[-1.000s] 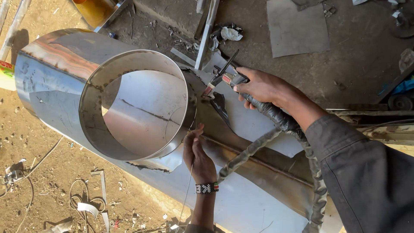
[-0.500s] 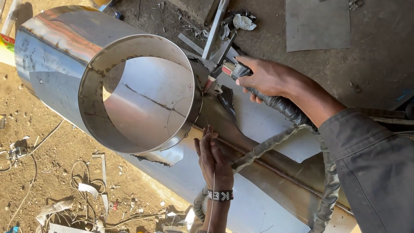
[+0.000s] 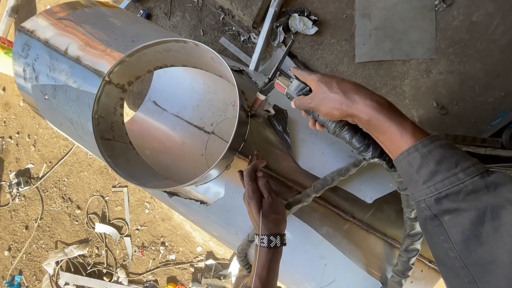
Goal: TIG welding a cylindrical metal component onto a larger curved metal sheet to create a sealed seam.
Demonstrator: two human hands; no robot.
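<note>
Our right hand (image 3: 330, 98) is clenched round the welding torch (image 3: 277, 80), tip right at the rim of the big steel cylinder (image 3: 106, 90). Left hand (image 3: 262, 194) pinches a thin filler rod (image 3: 258, 240) just below that rim, over the sheet metal (image 3: 330, 154).

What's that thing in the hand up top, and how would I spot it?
Find the big shiny metal cylinder lying open-ended in the middle. At its right rim, the right hand grips a welding torch, its tip at the cylinder's edge. It alone has a thick wrapped hose trailing from its handle; the left hand pinches only a thin wire.
</note>
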